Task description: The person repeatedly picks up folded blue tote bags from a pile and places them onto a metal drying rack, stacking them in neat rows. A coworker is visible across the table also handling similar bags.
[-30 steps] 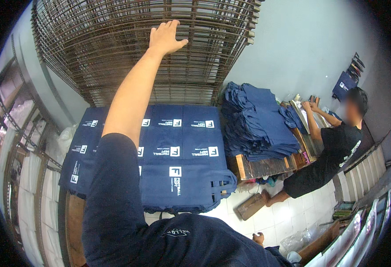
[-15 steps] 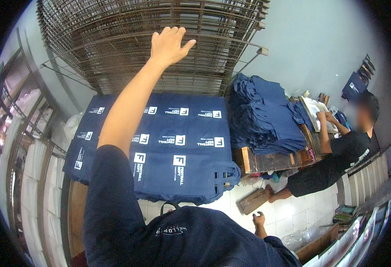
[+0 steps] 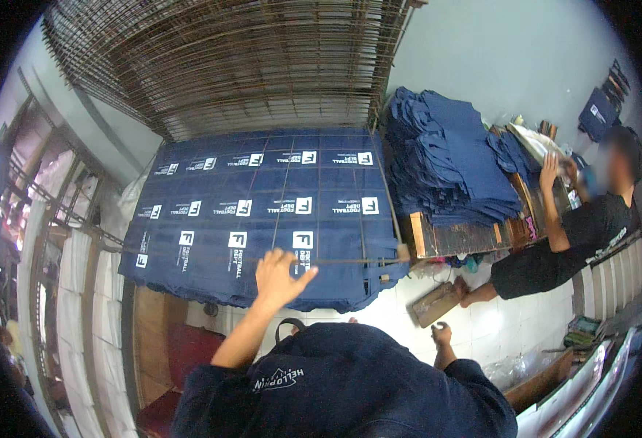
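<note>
My left hand (image 3: pixel 283 279) has its fingers bent over the front bar of a lowered wire rack tier (image 3: pixel 350 260), thumb sticking out to the side. Under that tier's thin wires lie rows of dark-blue fabric pieces (image 3: pixel 266 219) with white prints, covering a table. The pieces at the near right corner have strap-like cut-outs. Low on the right, my right hand (image 3: pixel 442 334) hangs away from the table, its fingers loosely curled and apart, nothing visible in them.
More wire tiers (image 3: pixel 226 66) stand raised behind the table. A tall stack of dark-blue fabric (image 3: pixel 445 160) sits on a wooden table (image 3: pixel 452 239) to the right, where a co-worker (image 3: pixel 587 233) handles a pale flat thing. A wooden block (image 3: pixel 436 303) lies on the tiled floor.
My left hand has come down toward me from the raised rack, and one wire tier now lies over the printed fabric. The co-worker's hands have shifted on the pale thing.
</note>
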Demonstrator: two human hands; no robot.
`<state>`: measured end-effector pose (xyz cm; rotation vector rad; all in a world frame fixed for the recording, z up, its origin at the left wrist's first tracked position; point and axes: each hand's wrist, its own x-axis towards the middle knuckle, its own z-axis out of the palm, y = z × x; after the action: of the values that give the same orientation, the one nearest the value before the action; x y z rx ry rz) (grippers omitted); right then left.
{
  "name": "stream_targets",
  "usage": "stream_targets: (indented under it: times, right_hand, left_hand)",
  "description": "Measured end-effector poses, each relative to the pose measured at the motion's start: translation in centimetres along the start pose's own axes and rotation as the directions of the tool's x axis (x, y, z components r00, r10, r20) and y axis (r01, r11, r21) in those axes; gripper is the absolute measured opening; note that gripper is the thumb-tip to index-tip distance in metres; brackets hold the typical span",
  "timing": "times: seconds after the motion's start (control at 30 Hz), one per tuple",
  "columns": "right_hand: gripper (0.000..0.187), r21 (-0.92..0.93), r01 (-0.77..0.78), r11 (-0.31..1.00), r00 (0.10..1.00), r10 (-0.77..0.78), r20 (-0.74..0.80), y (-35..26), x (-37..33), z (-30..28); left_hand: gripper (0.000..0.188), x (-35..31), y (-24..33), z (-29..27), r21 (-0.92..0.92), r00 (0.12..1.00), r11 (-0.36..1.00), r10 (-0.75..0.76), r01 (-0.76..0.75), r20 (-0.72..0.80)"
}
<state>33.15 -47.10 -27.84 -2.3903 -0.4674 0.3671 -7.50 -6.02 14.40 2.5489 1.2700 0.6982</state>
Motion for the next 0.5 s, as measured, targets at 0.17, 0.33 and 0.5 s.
stream_targets:
  times: [0.17, 0.33, 0.5]
  right_hand:
    - [0.023, 0.356, 0.003, 0.935, 0.997, 0.025, -0.075, -14.2, 3.3, -4.4]
    - [0.019, 0.732, 0.142, 0.666, 0.974, 0.038, -0.223, -19.1, 13.6, -7.4]
    - [0.024, 0.883, 0.083, 0.463, 0.973, 0.154, -0.172, -31.3, 16.4, -14.0]
  left_hand:
    - [0.056, -4.1, -1.7, 6.2, 0.032, 0.993, 0.997, -0.076, 0.074, 0.092]
    - [0.057, -5.0, -2.6, 8.6, 0.031, 0.997, 0.999, -0.024, 0.022, 0.07]
    - [0.052, -5.9, -2.9, 10.2, 0.067, 0.999, 0.998, -0.006, 0.003, 0.043]
